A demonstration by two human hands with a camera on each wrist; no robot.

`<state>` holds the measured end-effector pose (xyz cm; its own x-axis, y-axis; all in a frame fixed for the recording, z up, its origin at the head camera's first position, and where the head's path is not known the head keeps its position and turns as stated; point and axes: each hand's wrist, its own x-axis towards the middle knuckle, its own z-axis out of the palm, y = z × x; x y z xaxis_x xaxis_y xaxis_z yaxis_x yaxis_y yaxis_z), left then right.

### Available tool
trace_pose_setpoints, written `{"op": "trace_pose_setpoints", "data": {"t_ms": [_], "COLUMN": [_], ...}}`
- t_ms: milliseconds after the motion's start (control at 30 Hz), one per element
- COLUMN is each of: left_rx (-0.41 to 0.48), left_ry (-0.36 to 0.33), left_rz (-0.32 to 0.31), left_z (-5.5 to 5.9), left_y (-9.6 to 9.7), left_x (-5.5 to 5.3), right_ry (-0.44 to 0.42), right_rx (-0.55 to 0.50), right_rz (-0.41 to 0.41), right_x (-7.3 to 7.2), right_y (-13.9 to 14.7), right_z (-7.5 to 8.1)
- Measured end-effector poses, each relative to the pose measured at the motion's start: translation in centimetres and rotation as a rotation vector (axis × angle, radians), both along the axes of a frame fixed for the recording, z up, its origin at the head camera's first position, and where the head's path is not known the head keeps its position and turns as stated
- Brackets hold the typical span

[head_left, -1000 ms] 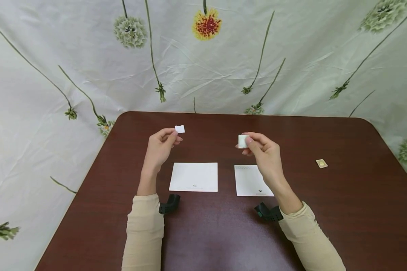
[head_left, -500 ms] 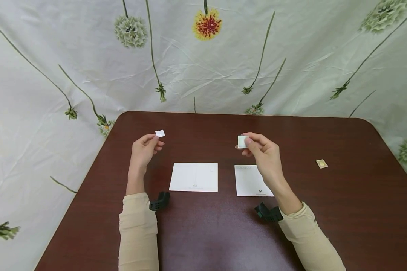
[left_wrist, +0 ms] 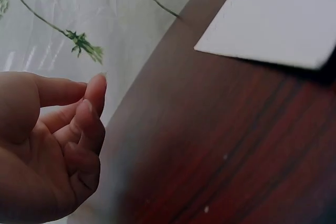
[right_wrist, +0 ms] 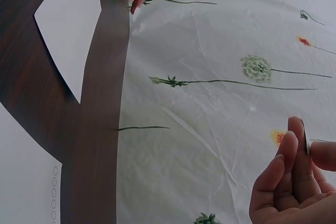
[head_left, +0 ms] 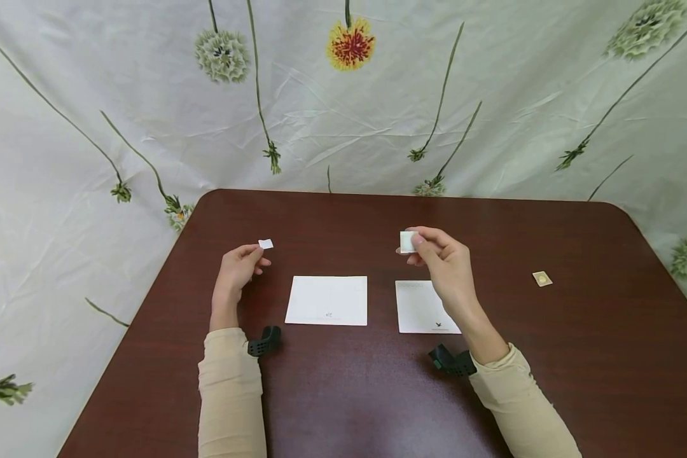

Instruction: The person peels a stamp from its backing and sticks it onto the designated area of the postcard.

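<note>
My left hand is raised over the left part of the table, pinching a small white slip of paper between thumb and fingertips. In the left wrist view the slip hardly shows behind the pinched fingers. Above the back of the right card, my right hand pinches a small pale square, stamp-sized, with its whitish face showing. Only a thin edge of that square appears in the right wrist view. A white postcard lies between the hands; the right forearm partly covers another card.
A small cream square with a round mark lies on the right side of the dark wooden table. Behind the table hangs a white cloth with a flower print. Each wrist wears a black camera mount.
My left hand has moved left with the white slip, away from the right hand, and then slightly down in the view. The right hand stays almost still with its square.
</note>
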<state>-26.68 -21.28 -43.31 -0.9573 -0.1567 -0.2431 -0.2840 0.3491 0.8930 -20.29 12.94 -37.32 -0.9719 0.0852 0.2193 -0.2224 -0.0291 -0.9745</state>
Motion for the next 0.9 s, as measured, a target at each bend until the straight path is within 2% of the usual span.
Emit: {"op": "trace_pose_setpoints", "data": {"t_ms": [300,900], "left_rx": [-0.023,-0.029], "left_ry": [-0.048,-0.026], "left_rz": [0.013,0.043], "left_z": [-0.76,-0.97], "left_y": [-0.75,-0.73], "left_x": [0.09,0.14], "right_ry": [0.008,-0.001], "right_rx": [0.003,0.014], "right_rz": [0.003,0.013], "right_x": [-0.02,-0.03], "right_y": [-0.04,-0.12], "right_z": [0.00,-0.15]}}
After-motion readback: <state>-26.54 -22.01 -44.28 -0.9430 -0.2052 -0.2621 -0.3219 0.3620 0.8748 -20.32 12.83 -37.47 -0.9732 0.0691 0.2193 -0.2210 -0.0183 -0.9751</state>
